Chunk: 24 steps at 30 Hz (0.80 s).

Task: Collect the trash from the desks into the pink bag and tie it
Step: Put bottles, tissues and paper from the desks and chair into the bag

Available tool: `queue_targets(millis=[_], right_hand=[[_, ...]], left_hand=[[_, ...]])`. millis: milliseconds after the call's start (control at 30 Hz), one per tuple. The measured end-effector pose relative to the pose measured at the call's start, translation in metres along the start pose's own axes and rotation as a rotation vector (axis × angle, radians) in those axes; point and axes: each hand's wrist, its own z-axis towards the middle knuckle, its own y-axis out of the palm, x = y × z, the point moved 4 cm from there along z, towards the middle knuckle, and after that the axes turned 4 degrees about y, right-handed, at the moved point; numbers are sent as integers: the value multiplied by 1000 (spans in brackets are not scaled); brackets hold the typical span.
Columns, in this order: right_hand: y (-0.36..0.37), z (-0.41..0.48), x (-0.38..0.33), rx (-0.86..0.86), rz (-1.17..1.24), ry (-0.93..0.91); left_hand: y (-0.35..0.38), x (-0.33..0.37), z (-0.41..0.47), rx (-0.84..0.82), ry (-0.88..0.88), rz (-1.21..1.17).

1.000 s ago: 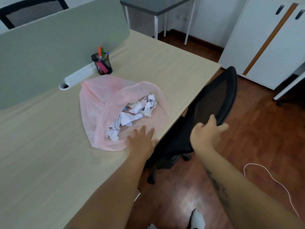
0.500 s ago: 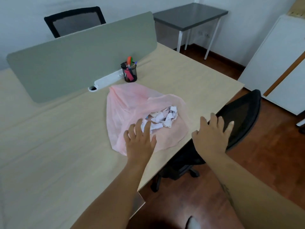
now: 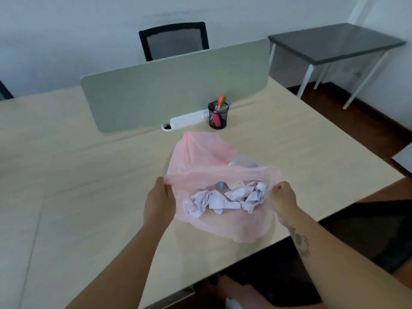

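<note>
Left hand [image 3: 158, 202] and right hand [image 3: 283, 200] pinching pink bag [image 3: 223, 221] rim, crumpled paper [image 3: 225, 199] inside, on desk [image 3: 89, 197]

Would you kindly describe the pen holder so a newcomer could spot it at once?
Find the grey-green divider panel across the light wooden desk. At its foot, by the white cable tray, stands the pen holder. It is the only black mesh cup, with an orange marker sticking out.

Bag [image 3: 200, 159] was thin, translucent pink plastic, wrinkled; paper [image 3: 223, 200] white, crumpled. Desk [image 3: 89, 186] looked matt, smooth, pale wood-grain. Cup [image 3: 218, 118] was black mesh. Floor [image 3: 367, 130] showed glossy dark wood.
</note>
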Motion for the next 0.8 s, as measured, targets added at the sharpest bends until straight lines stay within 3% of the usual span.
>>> queue_targets(millis=[167, 567, 667, 800], right_hand=[[-16, 7, -96, 113, 247, -153], [34, -25, -215, -44, 595, -171], [66, -63, -262, -167, 534, -320], [121, -151, -300, -547, 341, -656]], left_hand=[[-54, 33, 51, 152, -64, -110], [-181, 6, 74, 462, -84, -91], [-224, -27, 60, 549, -125, -71], [-282, -80, 34, 645, -220, -35]])
